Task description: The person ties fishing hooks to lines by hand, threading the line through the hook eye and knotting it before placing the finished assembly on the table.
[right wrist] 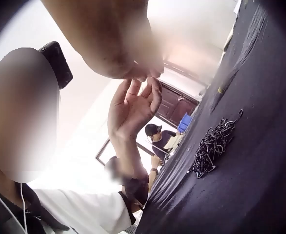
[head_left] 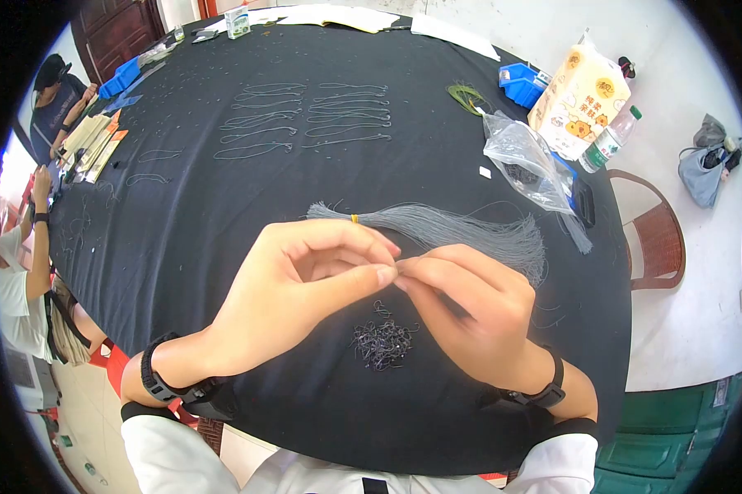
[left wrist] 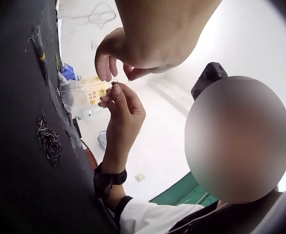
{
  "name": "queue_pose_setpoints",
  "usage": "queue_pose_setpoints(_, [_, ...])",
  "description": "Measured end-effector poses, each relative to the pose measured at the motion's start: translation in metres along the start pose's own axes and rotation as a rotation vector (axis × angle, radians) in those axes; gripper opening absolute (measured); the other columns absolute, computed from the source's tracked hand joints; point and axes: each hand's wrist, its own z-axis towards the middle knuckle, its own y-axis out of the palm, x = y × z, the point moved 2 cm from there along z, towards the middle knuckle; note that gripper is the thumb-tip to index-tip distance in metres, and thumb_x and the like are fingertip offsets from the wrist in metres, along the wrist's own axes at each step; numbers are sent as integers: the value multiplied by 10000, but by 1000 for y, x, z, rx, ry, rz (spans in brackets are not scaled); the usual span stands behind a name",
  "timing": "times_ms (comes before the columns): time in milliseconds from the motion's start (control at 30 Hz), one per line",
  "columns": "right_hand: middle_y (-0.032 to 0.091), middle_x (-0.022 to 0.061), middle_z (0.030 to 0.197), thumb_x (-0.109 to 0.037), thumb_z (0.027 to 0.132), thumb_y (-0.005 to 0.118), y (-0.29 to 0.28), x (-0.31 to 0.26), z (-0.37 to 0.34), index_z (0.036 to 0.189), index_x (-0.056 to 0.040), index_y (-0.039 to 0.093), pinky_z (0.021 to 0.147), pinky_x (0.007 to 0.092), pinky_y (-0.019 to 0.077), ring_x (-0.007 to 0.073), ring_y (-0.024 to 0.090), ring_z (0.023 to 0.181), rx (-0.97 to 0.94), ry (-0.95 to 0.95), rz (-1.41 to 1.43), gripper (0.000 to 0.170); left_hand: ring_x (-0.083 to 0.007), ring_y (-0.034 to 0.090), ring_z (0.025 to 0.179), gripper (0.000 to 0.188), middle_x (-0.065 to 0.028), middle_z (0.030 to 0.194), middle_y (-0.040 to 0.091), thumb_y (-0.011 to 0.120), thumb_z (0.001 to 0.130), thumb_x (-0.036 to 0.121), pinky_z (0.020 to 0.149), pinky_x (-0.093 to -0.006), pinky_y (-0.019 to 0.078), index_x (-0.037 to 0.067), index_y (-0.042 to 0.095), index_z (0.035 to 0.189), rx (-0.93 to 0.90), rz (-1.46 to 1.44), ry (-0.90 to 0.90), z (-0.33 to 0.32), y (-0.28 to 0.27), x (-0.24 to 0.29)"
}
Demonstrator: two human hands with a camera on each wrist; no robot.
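My left hand (head_left: 293,267) and right hand (head_left: 478,305) meet at the fingertips above the table. Between the right thumb and forefinger I pinch a small dark fishhook (left wrist: 115,83), mostly hidden by the fingers. A thin line (left wrist: 79,88) runs past it to the left hand, whose thumb and forefinger pinch it. Below the hands lies a tangled pile of dark fishhooks (head_left: 383,344). Just beyond them, a long bundle of grey line (head_left: 462,230) is bound by a yellow tie (head_left: 354,219).
Looped lines (head_left: 260,115) lie in two columns on the black cloth (head_left: 182,239). To the right are a clear plastic bag (head_left: 527,156), a tissue pack (head_left: 581,99), a bottle (head_left: 610,140) and a blue bin (head_left: 521,85). Other people sit along the left edge.
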Motion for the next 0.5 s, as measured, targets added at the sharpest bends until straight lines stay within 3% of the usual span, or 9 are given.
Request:
queue_pose_setpoints(100, [626, 80, 754, 6, 733, 709, -2, 0, -3, 862, -34, 660, 536, 308, 489, 227, 621, 615, -8, 40, 14, 143, -136, 638, 862, 85, -123, 1014, 655, 629, 870, -10, 780, -257, 517, -51, 653, 940, -77, -14, -40, 1, 1, -5])
queue_pose_setpoints(267, [619, 80, 741, -4, 724, 715, -8, 0, -3, 861, -35, 660, 528, 311, 483, 231, 613, 605, -36, 36, -10, 150, -126, 638, 759, 102, -113, 901, 671, 635, 869, -2, 696, -242, 527, -60, 649, 951, -58, 28, -76, 1, 1, 0])
queue_pose_setpoints(367, [618, 73, 738, 11, 759, 696, -14, 2, -3, 864, -27, 661, 523, 289, 482, 197, 613, 602, -123, 91, 42, 117, -116, 630, 714, 98, -101, 868, 672, 639, 866, -2, 638, -231, 518, -58, 648, 945, -70, 3, -104, 2, 2, 1])
queue_pose_setpoints(500, [628, 61, 772, 10, 829, 658, -30, 0, -2, 893, -14, 657, 521, 236, 472, 104, 598, 618, -88, 344, 164, 68, -98, 617, 688, 89, -86, 863, 671, 639, 866, -3, 589, -213, 494, -54, 649, 938, -125, 58, -180, 4, 0, 7])
